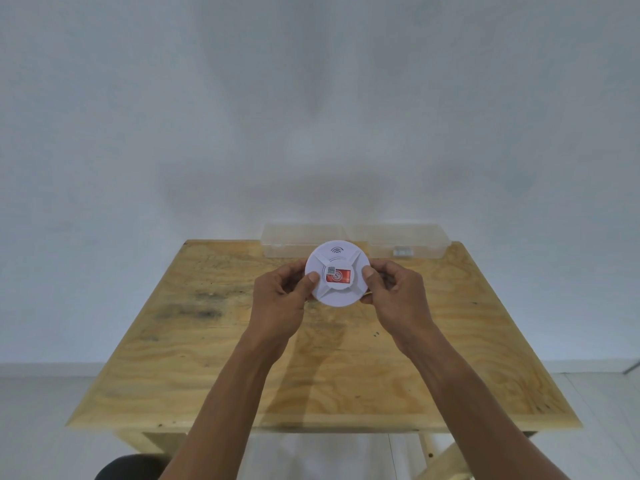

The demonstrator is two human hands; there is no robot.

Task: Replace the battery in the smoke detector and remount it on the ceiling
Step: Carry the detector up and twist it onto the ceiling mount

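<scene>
1. a white round smoke detector [337,273] is held up above the wooden surface [214,344], its face turned toward the camera, roughly over the far middle of the surface.
2. the left hand [278,299] grips the detector's left edge: its thumb lies on the front face and the other fingers [294,271] curl behind the rim, closed on the disc.
3. the right hand [394,294] grips the right edge the same way, thumb pressed on the front near the rim and the remaining fingers wrapped around the back, closed on the disc.
4. the detector's face shows four raised ribs running out from a round centre, a small curved-lines mark [336,250] near the top, and a red and white sticker [339,275] with a small square code in the middle.
5. both forearms are bare and reach in from the bottom of the view, well apart at the elbows and converging at the detector.
6. two clear plastic boxes sit side by side at the far edge of the surface against the pale wall: the left box [298,239] is partly hidden behind the detector, and the right box [401,240] holds a small pale item [402,252] too blurred to identify.
7. the surface carries dark smudges [204,306] on its left half.
8. a dark rounded shape [131,467] shows at the bottom left, below the surface's near edge.
</scene>
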